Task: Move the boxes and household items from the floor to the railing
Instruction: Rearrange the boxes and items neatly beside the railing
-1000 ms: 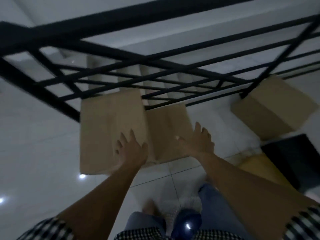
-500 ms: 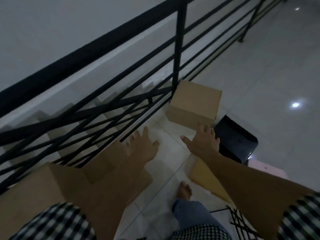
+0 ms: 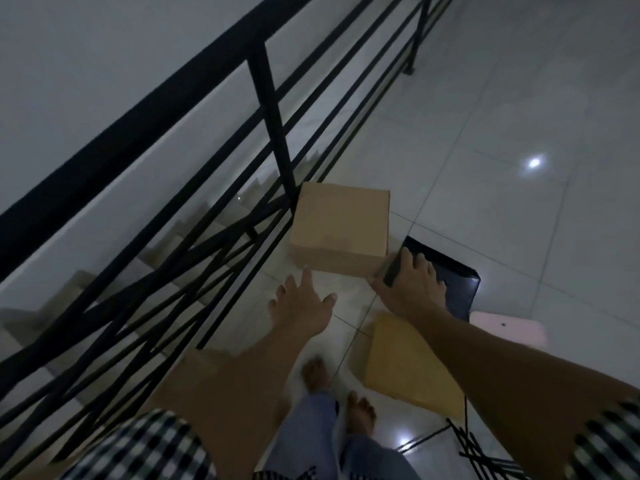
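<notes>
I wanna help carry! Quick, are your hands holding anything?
Left hand: open, fingers spread, holding nothing.
Right hand: open, fingers over the black box's corner, no grip visible.

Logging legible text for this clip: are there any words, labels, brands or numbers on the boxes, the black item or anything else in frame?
No text can be read.
The cardboard box at the railing shows plain brown faces.
The black item, the tan flat package and the pink item show no print in this dim, blurred frame.
</notes>
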Available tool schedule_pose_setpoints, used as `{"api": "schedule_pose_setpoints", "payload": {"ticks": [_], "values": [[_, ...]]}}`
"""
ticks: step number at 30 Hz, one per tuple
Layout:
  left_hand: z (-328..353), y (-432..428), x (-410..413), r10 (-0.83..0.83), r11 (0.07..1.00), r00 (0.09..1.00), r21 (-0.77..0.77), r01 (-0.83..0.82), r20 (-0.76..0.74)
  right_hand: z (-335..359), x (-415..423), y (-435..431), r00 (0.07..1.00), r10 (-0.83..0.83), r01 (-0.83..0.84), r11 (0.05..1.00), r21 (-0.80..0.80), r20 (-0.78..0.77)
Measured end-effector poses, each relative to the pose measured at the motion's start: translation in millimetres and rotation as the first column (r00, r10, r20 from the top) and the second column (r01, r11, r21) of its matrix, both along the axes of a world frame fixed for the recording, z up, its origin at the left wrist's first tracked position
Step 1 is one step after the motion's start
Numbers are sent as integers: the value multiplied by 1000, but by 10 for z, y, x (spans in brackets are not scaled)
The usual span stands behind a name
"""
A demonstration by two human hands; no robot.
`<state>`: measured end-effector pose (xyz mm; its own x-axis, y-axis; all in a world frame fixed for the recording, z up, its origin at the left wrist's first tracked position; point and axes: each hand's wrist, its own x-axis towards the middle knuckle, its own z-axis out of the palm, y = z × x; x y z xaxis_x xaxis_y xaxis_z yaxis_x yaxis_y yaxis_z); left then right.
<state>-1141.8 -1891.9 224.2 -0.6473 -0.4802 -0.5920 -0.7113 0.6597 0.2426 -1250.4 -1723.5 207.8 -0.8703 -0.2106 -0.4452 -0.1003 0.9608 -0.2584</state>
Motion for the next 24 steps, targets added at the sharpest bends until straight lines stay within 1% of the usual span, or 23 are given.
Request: {"api": "schedule_pose_setpoints", "payload": {"ticks": [6,8,10,12,15,18,20,22,24], "values": [[-285,-295,-509,4,999,999,51,-6,53,-233,-417,-238,996,-61,60,998,12,63],[-460,-440,-727,16,997,998,75,-21,68,-421,-649,-429,994,-78,78,997,-3,79],[-736,-589,-967,44,992,995,116,-54,87,-690,-930,-658,986,-110,113,993,-20,129],[-1117,-720,-1208,74,983,992,162,-90,103,-1064,-1231,-868,972,-157,163,986,-21,172],[-1800,-835,-1515,108,967,988,218,-130,110,-1752,-1670,-1076,964,-175,174,985,21,202],[-2535,-864,-1786,146,955,987,249,-160,73,-2525,-2091,-1139,961,-183,170,982,81,207],[-2961,-862,-1942,189,943,981,272,-194,44,-2977,-2325,-1146,961,-208,194,977,92,180],[-3311,-827,-2056,236,921,971,309,-238,43,-3363,-2463,-1098,956,-242,229,969,96,164],[-3566,-809,-2139,282,900,958,333,-280,43,-3644,-2472,-1067,941,-263,251,965,82,215]]}}
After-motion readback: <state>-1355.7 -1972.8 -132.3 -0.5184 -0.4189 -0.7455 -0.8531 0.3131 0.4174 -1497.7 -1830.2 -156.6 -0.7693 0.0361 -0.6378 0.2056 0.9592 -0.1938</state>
